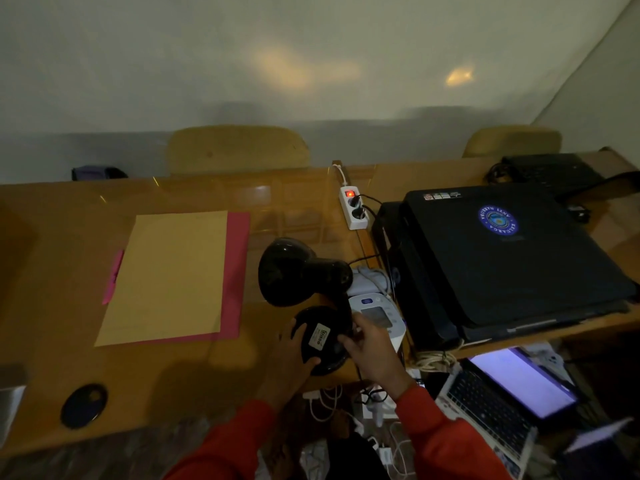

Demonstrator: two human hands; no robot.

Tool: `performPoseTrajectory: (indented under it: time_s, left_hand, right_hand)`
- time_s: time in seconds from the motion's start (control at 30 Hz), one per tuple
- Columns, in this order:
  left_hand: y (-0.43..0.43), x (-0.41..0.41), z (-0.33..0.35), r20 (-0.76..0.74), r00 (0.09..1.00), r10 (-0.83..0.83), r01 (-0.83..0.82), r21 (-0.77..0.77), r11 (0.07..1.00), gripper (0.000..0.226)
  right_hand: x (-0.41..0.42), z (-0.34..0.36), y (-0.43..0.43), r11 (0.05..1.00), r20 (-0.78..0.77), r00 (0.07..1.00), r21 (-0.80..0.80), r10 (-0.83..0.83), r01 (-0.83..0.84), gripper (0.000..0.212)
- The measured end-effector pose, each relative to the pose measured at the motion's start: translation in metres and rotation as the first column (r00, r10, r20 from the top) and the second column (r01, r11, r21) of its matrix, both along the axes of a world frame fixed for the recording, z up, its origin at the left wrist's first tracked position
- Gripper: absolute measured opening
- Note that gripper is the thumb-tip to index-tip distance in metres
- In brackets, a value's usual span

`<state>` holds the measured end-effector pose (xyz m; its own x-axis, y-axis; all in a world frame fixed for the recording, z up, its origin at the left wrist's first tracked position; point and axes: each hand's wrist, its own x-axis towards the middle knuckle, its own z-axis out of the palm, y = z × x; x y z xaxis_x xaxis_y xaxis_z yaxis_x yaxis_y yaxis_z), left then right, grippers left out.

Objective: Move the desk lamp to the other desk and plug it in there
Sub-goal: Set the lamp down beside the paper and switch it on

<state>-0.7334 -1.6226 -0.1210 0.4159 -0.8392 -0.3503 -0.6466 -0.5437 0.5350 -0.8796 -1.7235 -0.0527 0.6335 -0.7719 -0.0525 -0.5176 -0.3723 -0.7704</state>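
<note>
The black desk lamp [298, 277] is tipped over at the right end of the wooden desk [69, 220], its shade lying on the desk top. Its round base [323, 336] faces up at me, with a white label showing on the underside. My left hand [294, 358] grips the base's left and lower rim. My right hand [370, 348] holds its right edge. A white power strip [354, 207] with a lit red switch lies further back on the desk, with two black plugs in it. A black cord [363, 259] runs from the lamp toward the strip.
A brown envelope on a pink folder [173, 275] lies left of the lamp. A white blood pressure monitor [381, 317] sits just right of the base. Closed black laptops [502, 261] cover the right desk. An open laptop [502, 396] and tangled chargers [346, 407] lie below.
</note>
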Motion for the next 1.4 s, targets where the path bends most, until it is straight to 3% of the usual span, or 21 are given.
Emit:
performPoseTrajectory:
  time_s: [0.13, 0.2, 0.33, 0.57, 0.9, 1.03, 1.23, 1.4]
  left_hand:
    - [0.002, 0.002, -0.007, 0.172, 0.976, -0.131, 0.126, 0.038, 0.991, 0.076]
    - [0.002, 0.002, -0.011, 0.254, 0.942, -0.221, 0.207, 0.078, 0.975, 0.075]
    - [0.002, 0.001, -0.015, 0.254, 0.932, -0.261, 0.231, 0.14, 0.963, 0.073]
    - [0.003, -0.001, -0.02, 0.31, 0.907, -0.287, 0.25, 0.153, 0.956, 0.072]
    - [0.0, 0.002, -0.029, 0.24, 0.935, -0.259, 0.232, 0.136, 0.963, 0.073]
    - [-0.002, 0.002, -0.024, 0.189, 0.967, -0.172, 0.157, 0.092, 0.983, 0.077]
    - [0.0, 0.006, -0.021, 0.239, 0.951, -0.197, 0.193, 0.039, 0.98, 0.078]
    - [0.006, 0.001, -0.019, 0.192, 0.972, -0.137, 0.138, 0.009, 0.99, 0.079]
  right_hand:
    - [0.007, 0.015, 0.002, 0.997, 0.044, 0.998, 0.065, -0.052, 0.049, 0.047]
    - [0.014, 0.037, 0.002, 0.993, 0.176, 0.982, 0.1, -0.073, 0.056, 0.062]
    - [0.023, 0.083, 0.002, 1.0, 0.388, 0.922, -0.003, 0.0, 0.001, 0.079]
    - [0.035, 0.109, 0.002, 0.989, 0.355, 0.933, -0.148, 0.06, -0.007, 0.048]
    - [0.034, 0.104, 0.005, 0.985, 0.368, 0.929, -0.171, 0.041, 0.024, 0.046]
    - [0.033, 0.099, 0.006, 0.987, 0.365, 0.931, -0.159, 0.026, 0.036, 0.047]
    - [0.034, 0.092, 0.006, 0.988, 0.381, 0.924, -0.148, 0.016, 0.044, 0.049]
    - [0.032, 0.09, 0.006, 0.987, 0.41, 0.91, -0.163, 0.053, 0.015, 0.049]
